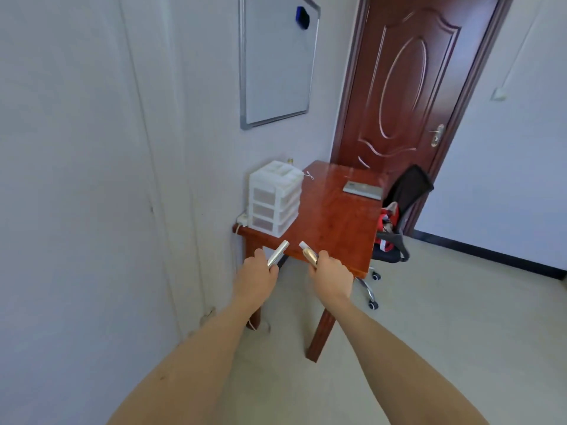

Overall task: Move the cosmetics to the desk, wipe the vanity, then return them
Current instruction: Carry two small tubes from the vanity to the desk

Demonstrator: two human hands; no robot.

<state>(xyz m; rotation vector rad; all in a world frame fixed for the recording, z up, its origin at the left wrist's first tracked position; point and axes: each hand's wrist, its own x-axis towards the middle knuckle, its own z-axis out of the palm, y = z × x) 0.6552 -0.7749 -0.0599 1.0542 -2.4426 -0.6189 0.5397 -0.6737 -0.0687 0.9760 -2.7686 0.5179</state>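
Note:
My left hand point(257, 276) is closed around a slim silver cosmetic tube point(278, 253) that points up and to the right. A gold cosmetic tube point(309, 254) with a pale tip sticks out of my right hand point(333, 276), angled up and to the left. Both hands are held out side by side just in front of the near edge of a reddish-brown wooden desk point(334, 222). The vanity is not in view.
A white plastic drawer unit point(274, 197) stands on the desk's left near corner by the wall. A flat grey device point(363, 189) lies at the desk's far right. A black office chair point(402, 210) with red items sits right of the desk. Behind it is a brown door point(408, 81).

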